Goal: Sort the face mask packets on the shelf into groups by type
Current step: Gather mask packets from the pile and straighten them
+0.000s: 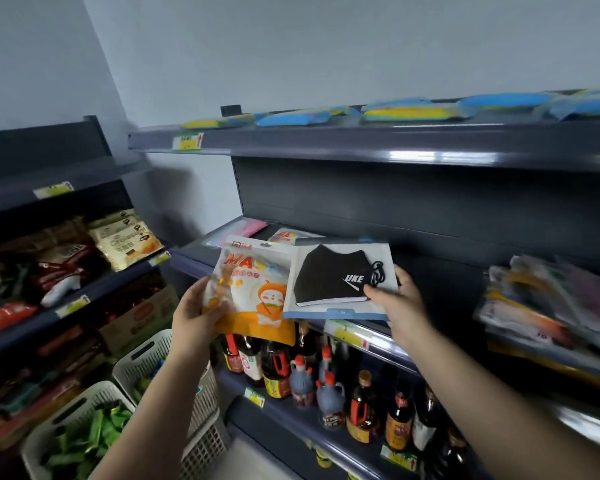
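An orange cartoon mask packet [253, 296] and a clear packet with a black mask [340, 280] are held side by side, edges overlapping, just in front of the middle shelf [430, 244]. The left hand [196, 315] grips the orange one; the right hand [400, 301] pinches the black one (thumb on top). More packets [238, 227] lie behind; a mixed stack [551, 303] sits well apart, rightward. Bottles [326, 386] stand below.
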{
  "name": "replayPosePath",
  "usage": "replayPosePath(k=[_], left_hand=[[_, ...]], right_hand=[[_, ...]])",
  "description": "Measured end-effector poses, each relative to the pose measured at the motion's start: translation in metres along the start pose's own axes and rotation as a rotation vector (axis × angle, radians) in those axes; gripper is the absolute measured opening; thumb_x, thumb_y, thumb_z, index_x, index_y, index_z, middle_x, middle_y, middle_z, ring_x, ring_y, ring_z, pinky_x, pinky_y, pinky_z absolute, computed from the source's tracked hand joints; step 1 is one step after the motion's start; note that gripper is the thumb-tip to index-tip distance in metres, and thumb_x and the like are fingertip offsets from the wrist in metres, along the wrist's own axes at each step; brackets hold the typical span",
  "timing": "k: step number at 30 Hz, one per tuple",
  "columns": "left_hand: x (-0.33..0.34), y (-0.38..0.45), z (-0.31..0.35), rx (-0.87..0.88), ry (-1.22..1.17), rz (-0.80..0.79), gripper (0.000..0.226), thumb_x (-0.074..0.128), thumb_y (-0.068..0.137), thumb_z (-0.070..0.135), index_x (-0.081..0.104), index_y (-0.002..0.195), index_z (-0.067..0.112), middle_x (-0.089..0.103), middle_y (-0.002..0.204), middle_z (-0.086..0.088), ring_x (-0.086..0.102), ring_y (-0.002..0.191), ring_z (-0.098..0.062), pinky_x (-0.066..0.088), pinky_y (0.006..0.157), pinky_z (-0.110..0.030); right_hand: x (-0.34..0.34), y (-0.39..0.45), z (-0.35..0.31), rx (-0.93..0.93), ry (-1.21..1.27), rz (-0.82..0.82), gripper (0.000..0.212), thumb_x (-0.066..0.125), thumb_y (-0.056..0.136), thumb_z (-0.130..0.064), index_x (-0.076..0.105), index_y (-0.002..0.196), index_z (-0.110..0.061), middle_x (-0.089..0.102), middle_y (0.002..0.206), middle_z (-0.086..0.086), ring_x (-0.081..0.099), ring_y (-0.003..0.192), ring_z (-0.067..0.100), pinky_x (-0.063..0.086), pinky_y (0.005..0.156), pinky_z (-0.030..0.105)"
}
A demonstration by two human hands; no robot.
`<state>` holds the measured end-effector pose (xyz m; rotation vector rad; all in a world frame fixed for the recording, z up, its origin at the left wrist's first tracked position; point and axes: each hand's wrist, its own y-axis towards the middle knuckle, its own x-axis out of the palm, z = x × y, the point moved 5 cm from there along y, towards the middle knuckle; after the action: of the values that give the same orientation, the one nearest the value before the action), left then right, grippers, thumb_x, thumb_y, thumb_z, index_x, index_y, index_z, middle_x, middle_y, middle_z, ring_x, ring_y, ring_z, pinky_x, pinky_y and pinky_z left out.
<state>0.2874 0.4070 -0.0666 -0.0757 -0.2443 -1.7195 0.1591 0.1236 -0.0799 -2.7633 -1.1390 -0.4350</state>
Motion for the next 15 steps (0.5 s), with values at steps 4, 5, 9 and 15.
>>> replayPosePath(k=[4, 5, 9, 15], left_hand=[[-0.02, 0.029, -0.007, -0.012, 0.009, -0.029, 0.039, 0.057, 0.085, -0.008, 0.056, 0.108, 0.023, 0.062, 0.099, 0.001, 0.06, 0.083, -0.015, 0.049, 0.064, -0.028], [-0.023, 0.036, -0.008, -0.017, 0.011, -0.036, 0.038, 0.057, 0.085, -0.008, 0.056, 0.107, 0.023, 0.062, 0.098, 0.001, 0.06, 0.083, -0.015, 0.049, 0.065, -0.029], [-0.028, 0.064, -0.017, -0.043, 0.005, -0.042, 0.042, 0.057, 0.083, -0.01, 0.056, 0.112, 0.021, 0.062, 0.098, -0.001, 0.06, 0.086, -0.02, 0.051, 0.072, -0.034], [-0.02, 0.105, -0.028, -0.072, 0.008, -0.084, 0.045, 0.058, 0.084, -0.007, 0.053, 0.122, 0.016, 0.062, 0.102, -0.003, 0.063, 0.083, -0.017, 0.052, 0.062, -0.029]], right_hand=[[0.022, 0.003, 0.016, 0.021, 0.003, 0.073, 0.063, 0.063, 0.078, 0.015, 0.044, 0.133, -0.01, 0.062, 0.112, 0.013, 0.059, 0.098, 0.025, 0.05, 0.087, 0.035], [0.025, 0.005, 0.019, 0.026, -0.002, 0.096, 0.064, 0.063, 0.078, 0.014, 0.044, 0.133, -0.01, 0.062, 0.113, 0.013, 0.059, 0.099, 0.025, 0.05, 0.09, 0.038], [0.025, 0.018, 0.029, 0.026, -0.029, 0.176, 0.064, 0.065, 0.078, 0.013, 0.042, 0.134, -0.008, 0.061, 0.113, 0.011, 0.059, 0.103, 0.025, 0.046, 0.1, 0.042], [0.019, 0.055, 0.039, 0.009, -0.105, 0.251, 0.066, 0.068, 0.076, 0.01, 0.042, 0.135, -0.008, 0.062, 0.11, 0.009, 0.06, 0.1, 0.023, 0.048, 0.094, 0.037]])
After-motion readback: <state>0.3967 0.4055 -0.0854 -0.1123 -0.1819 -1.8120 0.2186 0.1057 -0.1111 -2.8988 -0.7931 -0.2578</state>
